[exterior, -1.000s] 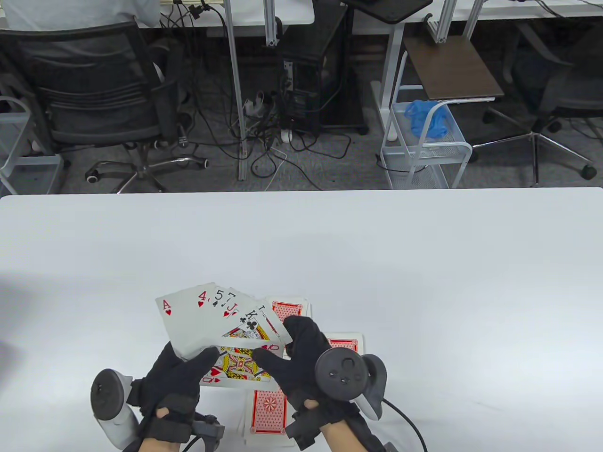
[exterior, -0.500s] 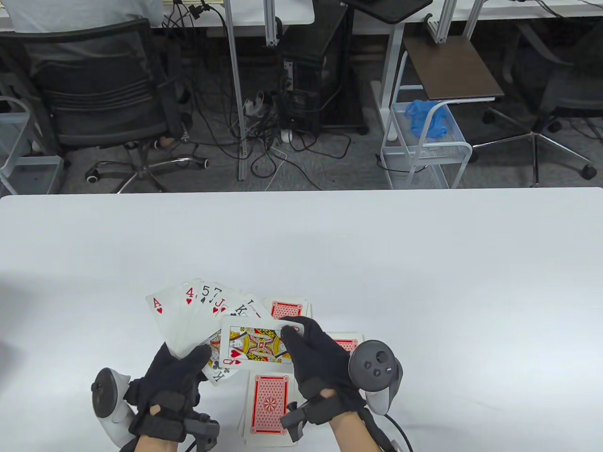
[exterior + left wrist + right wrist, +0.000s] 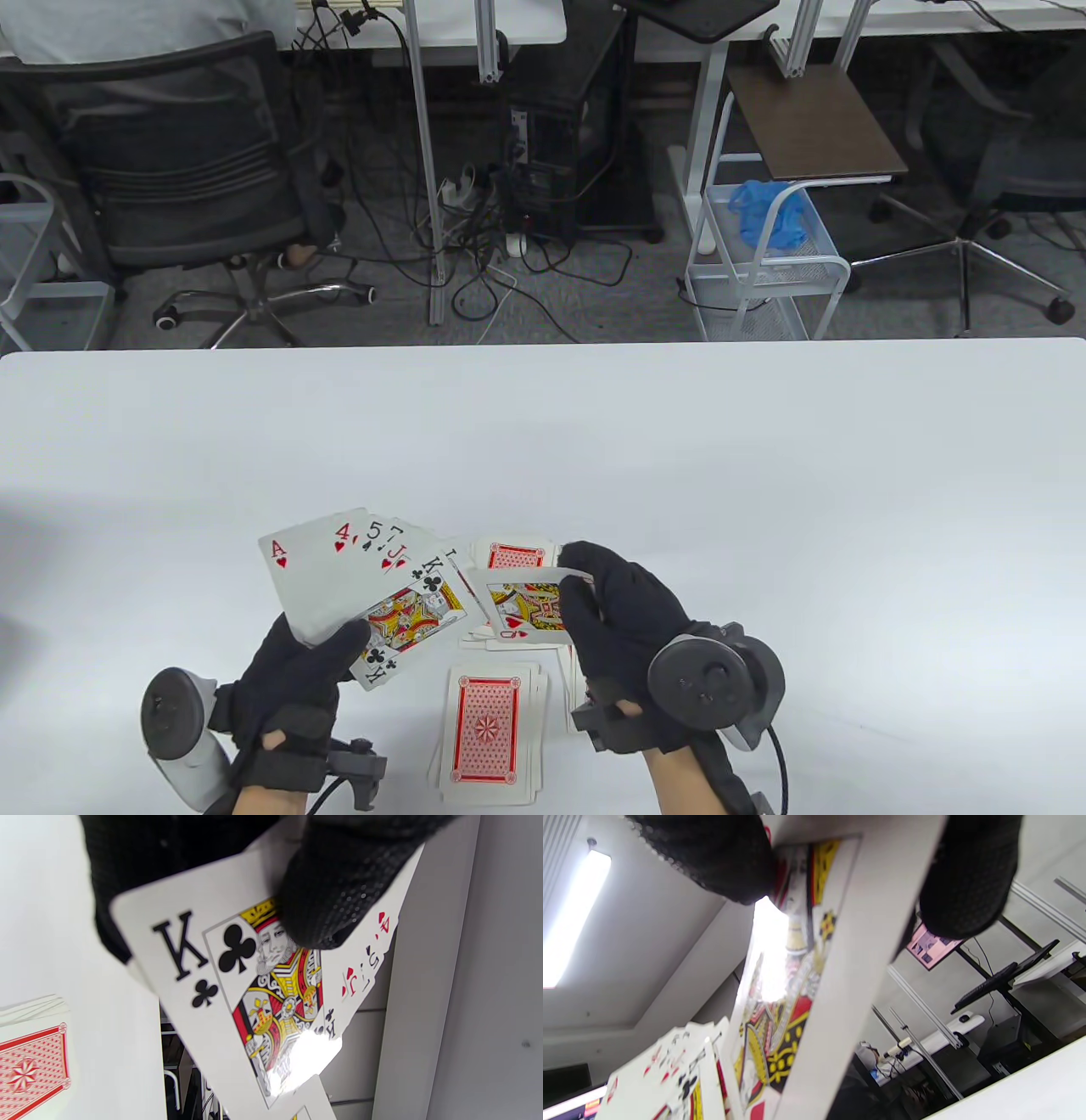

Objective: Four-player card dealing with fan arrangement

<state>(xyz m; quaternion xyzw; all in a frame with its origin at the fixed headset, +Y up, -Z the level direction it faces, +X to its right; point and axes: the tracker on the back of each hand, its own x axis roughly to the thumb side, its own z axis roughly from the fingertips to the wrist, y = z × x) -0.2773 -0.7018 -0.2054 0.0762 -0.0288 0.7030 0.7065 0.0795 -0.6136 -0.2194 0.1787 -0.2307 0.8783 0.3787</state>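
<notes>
Slotting the queen of hearts [image 3: 528,608], pinched in our right hand [image 3: 624,615], into the fan [image 3: 361,577] gripped by our left hand [image 3: 288,688] above the desk [image 3: 764,475], we should slide it behind the king, keeping its corner visible.

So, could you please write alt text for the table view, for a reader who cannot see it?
Two black-gloved hands work over a white table: the left hand holds a face-up fan of cards with the king of clubs in front, and the right hand pinches a single queen of hearts beside it. Face-down red-backed piles lie below them.
</notes>
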